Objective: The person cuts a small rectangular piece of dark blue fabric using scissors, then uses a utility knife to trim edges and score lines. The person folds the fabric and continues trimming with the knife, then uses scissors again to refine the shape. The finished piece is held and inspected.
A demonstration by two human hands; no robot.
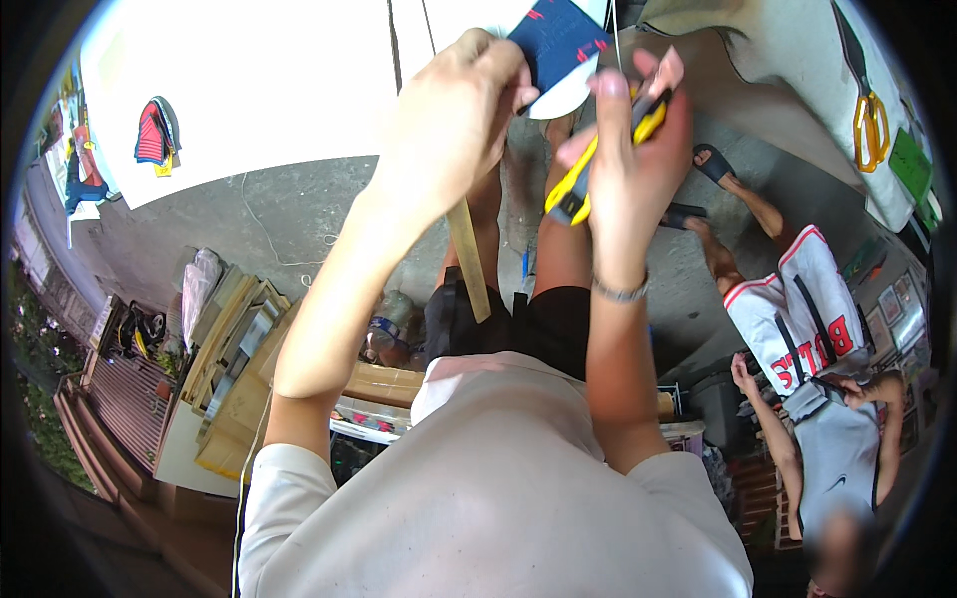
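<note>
My left hand (454,115) is closed at the left edge of a dark blue piece of sheet material (563,50) with small red marks, its fingertips pinched there. A white rounded edge shows under that piece. In my right hand (638,140) is a yellow and black utility knife (573,189), gripped along its body; those fingers are partly smeared by motion. A flat wooden ruler (471,264) comes out from behind my left wrist and reaches down over my lap. Its upper end is hidden, so I cannot tell whether the left hand touches it.
A white table top (259,70) spans the far left, with a red and dark striped piece (152,135) on it. Yellow-handled scissors (870,130) lie at the far right. Another person (837,429) is at the right. Cardboard and boards (234,389) stack at left.
</note>
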